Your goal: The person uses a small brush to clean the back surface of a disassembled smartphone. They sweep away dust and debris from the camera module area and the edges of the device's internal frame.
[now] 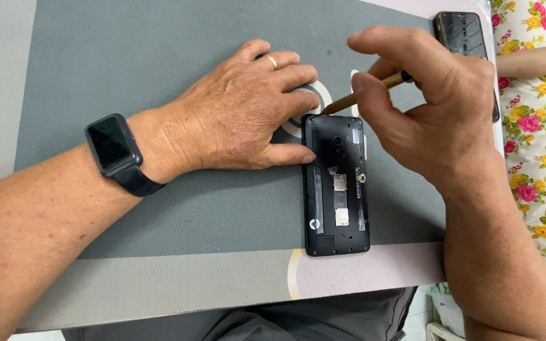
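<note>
the opened black phone [336, 184] lies back-up at the table's [159, 240] near edge. your left hand [241, 123] rests flat, fingers steadying its top corner. your right hand [424, 101] pinches a thin brass-tipped tool [355, 96] at that top edge, so you're prying now; next calls for gentle, steady leverage.

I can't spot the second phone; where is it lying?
In the head view the second phone lies at the mat's far right corner, behind the right hand, beside the floral cloth.
</note>
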